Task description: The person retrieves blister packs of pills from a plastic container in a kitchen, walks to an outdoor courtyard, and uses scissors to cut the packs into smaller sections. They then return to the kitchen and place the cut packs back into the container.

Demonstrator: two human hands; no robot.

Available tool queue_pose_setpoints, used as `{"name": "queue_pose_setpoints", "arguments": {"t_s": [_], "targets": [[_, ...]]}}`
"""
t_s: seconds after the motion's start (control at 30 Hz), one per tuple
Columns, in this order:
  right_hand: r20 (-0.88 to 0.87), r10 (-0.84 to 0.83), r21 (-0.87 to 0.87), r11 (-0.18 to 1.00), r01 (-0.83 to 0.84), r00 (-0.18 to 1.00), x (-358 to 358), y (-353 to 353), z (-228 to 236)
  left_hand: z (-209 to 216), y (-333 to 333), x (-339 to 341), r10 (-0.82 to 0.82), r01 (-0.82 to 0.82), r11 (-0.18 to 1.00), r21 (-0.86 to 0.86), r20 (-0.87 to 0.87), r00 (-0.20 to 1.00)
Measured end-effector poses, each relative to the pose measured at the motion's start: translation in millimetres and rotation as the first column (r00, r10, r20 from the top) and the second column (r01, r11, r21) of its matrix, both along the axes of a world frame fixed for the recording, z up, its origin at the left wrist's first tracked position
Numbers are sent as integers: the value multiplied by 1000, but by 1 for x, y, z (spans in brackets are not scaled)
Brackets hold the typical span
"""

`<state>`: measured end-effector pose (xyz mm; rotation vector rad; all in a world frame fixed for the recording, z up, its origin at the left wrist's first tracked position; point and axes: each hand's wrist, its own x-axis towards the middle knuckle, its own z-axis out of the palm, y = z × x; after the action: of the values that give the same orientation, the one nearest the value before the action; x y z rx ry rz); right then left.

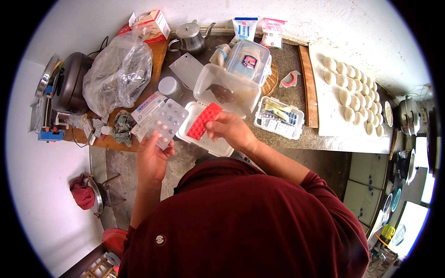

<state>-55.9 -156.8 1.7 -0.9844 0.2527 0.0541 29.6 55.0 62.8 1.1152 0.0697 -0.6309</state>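
My left hand [153,155] grips a clear blister pack [172,116] with several pale pink tablets in its lower part. A white and blue medicine box [147,109] shows just behind that pack; whether the same hand holds it too, I cannot tell. Pinched by one end in my right hand [232,132] is a red blister pack [202,124], above a white plastic box [219,148]. Just right of that hand stands a small clear box [278,128] filled with more blister packs.
An uncovered clear food container [250,99] and a blue-edged lidded one [268,65] stand behind. A white-lidded jar [168,86], a metal teapot [191,38] and a plastic bag [116,69] are left. Rows of dough rounds [345,97] lie on a white board [333,126] at right.
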Motion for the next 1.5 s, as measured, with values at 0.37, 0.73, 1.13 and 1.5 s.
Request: {"name": "queue_pose_setpoints", "arguments": {"t_s": [0.37, 0.73, 1.13, 1.5], "targets": [[542, -212, -240, 889, 391, 813, -9, 8, 26, 6, 3, -4, -64, 51, 989, -141, -86, 994], [548, -78, -387, 859, 335, 833, -16, 11, 40, 10, -18, -19, -129, 142, 948, -286, 62, 990], [183, 252, -621, 779, -88, 950, 56, -13, -13, 0, -25, 4, 163, -133, 982, -131, 258, 952], [-115, 530, -889, -433, 151, 840, 69, 36, -114, -18, 19, 9, 242, -244, 969, -33, -49, 969]]}}
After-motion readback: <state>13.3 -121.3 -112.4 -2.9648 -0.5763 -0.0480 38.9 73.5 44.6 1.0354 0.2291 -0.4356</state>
